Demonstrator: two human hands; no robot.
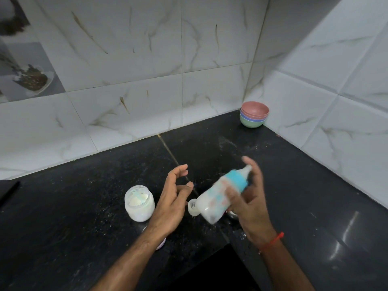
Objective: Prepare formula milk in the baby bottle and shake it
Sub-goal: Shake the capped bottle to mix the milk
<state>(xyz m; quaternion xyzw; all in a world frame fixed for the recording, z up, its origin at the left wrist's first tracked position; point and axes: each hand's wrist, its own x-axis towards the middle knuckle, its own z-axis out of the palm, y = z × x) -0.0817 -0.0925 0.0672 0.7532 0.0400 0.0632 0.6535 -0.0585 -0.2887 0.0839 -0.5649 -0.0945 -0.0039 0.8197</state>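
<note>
My right hand (253, 203) grips a baby bottle (218, 198) with a blue collar and a pale teat. The bottle is tilted, teat up and to the right, blurred by motion, and holds white milk. My left hand (173, 199) hovers just left of it, fingers apart and holding nothing. An open clear jar (139, 203) of white formula powder with a pale scoop inside stands on the black counter (73, 206), left of my left hand. A small clear cap (192, 207) lies on the counter by the bottle's base.
A stack of coloured bowls (254, 114) sits in the back corner against the white tiled walls. A round lid (160, 244) shows partly under my left forearm. Something metallic (232, 215) lies behind the bottle. A dark opening (210, 269) lies at the counter's near edge.
</note>
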